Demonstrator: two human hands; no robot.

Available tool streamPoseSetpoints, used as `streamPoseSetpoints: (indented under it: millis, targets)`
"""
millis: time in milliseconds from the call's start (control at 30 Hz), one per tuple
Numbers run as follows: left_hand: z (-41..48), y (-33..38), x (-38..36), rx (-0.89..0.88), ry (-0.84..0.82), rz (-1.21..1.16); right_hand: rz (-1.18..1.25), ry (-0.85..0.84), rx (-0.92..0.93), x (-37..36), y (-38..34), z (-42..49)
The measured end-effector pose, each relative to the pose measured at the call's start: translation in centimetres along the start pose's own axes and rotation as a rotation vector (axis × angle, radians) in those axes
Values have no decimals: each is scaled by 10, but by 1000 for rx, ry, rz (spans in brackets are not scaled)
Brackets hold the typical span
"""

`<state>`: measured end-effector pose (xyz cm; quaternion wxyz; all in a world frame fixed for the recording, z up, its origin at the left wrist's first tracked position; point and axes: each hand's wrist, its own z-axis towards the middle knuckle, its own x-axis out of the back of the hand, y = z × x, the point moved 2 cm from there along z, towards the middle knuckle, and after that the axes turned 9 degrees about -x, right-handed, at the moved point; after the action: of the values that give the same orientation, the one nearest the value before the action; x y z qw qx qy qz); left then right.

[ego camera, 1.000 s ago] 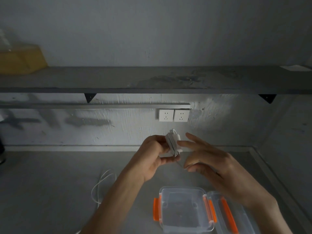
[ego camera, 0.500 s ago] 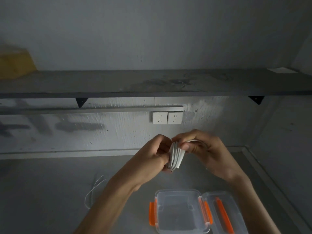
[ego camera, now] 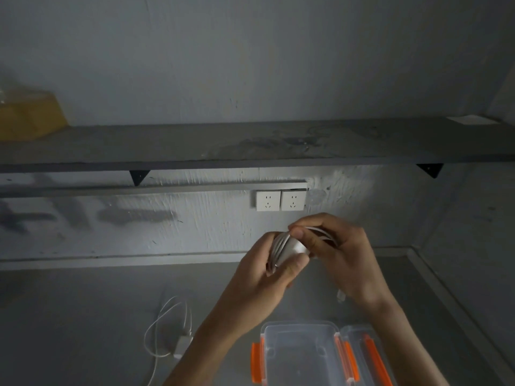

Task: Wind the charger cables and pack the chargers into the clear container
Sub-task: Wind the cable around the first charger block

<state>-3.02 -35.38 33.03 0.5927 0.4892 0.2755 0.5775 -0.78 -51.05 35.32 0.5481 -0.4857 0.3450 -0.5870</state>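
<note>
Charger (ego camera: pixel 292 250), cable (ego camera: pixel 277 252) coiled round its body, is held in mid-air beyond the open clear container (ego camera: pixel 299 355), long axis near upright, broad face toward the right hand (ego camera: pixel 340 246). The left hand (ego camera: pixel 259 277) clasps the body; the right hand pinches the free strand. If that pinch slackens, the coils would likely spring loose, the cable end (ego camera: pixel 340 296) hanging untucked.

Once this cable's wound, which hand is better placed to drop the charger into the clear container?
Probably left. The left hand grips the charger with its wound coils, and the open clear container sits just below it. The right hand only pinches a loop of the cable.
</note>
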Motion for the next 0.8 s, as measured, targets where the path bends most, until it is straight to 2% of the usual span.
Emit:
streamPoseSetpoints:
  millis: [133, 233, 367, 500, 567, 633, 733, 800]
  targets:
    - [-2, -6, 2, -3, -53, -111, -26, -140, -77, 12, -9, 5]
    - [-6, -7, -2, 38, -53, -375, -77, -287, -152, 30, -10, 6]
    - [-5, 1, -4, 7, -73, -593, -31, -371, -240, 45, -3, 6]
    - [2, 4, 10, 7, 54, -727, -124, -258, -186, 54, 4, 1]
    - [6, 0, 14, 35, 114, -781, -147, -324, -131, 49, 7, -11]
    - [9, -6, 14, 86, 166, -847, -74, -382, -154, 37, 12, -22]
    - [11, -14, 12, 124, 234, -880, -107, -233, -210, 21, 27, -30]
    - [11, -19, 10, 108, 243, -809, -328, -162, -161, 7, 35, -32]
